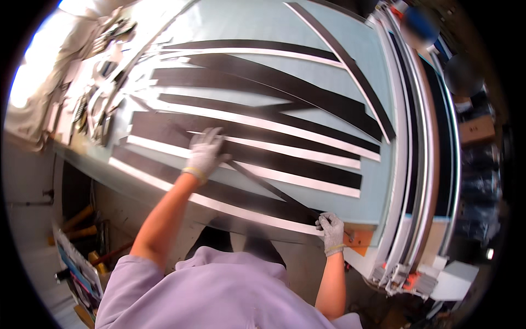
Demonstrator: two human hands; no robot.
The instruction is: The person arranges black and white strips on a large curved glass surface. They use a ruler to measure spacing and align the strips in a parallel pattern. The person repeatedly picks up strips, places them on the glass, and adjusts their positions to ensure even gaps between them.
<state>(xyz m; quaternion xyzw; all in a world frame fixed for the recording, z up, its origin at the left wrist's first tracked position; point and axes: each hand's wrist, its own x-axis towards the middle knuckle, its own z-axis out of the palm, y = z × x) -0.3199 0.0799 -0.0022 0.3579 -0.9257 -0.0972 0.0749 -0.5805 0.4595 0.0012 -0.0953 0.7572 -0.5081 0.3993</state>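
A thin dark strip (268,186) runs slantwise between my two gloved hands, above the panels nearest me. My right hand (332,230), in a light grey glove, is closed on its near right end, fingertips pinched together. My left hand (205,152), gloved the same way, lies over the strip farther left, with its thumb beside it. Motion blurs the left fingers, so their grip is unclear. Under and around the hands lie long dark panels with white edges, among them the nearest panel (230,196) and one just beyond it (307,169).
More dark strips fan out over the pale table (246,24), including a slanting one (342,66) at the far right. Tools and scraps (90,104) crowd the left end. Long rails (422,164) border the right side. An orange piece (359,241) lies near the right corner.
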